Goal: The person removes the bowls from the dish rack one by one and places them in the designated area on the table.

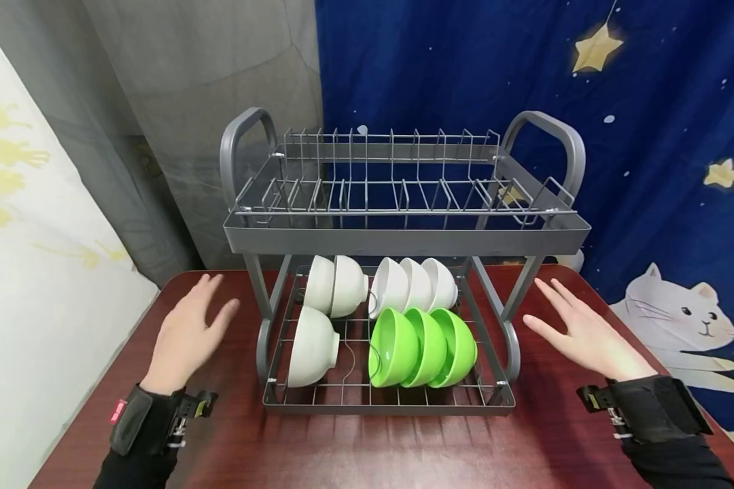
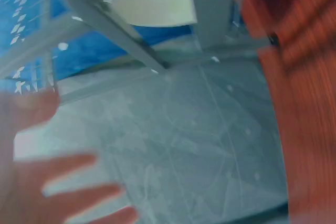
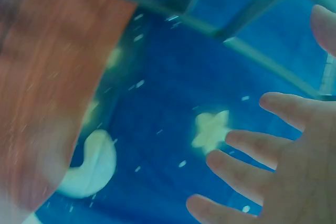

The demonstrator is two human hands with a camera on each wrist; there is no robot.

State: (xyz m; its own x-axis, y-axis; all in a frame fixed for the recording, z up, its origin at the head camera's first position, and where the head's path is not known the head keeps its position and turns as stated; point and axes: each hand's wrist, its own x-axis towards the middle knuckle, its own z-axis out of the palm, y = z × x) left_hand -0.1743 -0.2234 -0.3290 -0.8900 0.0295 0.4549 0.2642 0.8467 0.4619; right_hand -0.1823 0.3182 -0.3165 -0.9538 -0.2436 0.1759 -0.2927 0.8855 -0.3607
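A grey two-tier dish rack stands on the table between the two hands. White bowls are tipped on their sides at the left of its lower tier, and smaller white bowls lean in a row at the back right. In front of those, three green bowls lean one behind another. My left hand is to the left of the rack, fingers spread, touching nothing. On the other side my right hand is held apart from the rack, its fingers extended and holding nothing.
The rack's upper tier has wire slots and a curved handle at each end. Below is a reddish-brown table. Behind hang a grey curtain and a blue star-patterned curtain. A white panel borders the left.
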